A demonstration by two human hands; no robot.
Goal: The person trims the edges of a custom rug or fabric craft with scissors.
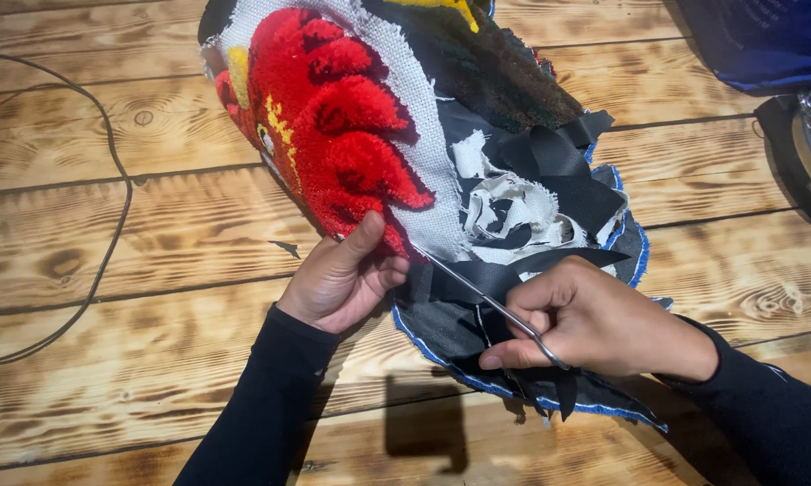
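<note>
Right hand (594, 319) fingers are closed around thin steel scissors (477, 292), whose blades run up-left to the red tufted rug's white edge (423, 207), probably touching. Left hand (342, 279) pinches that edge, closer.

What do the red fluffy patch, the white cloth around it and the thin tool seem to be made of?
Red patch: tufted yarn pile, looks matte and shaggy.
White cloth: coarse woven backing fabric, with a visible weave and frayed edges.
Thin tool in the right hand: probably steel, being slim, grey and shiny.
</note>
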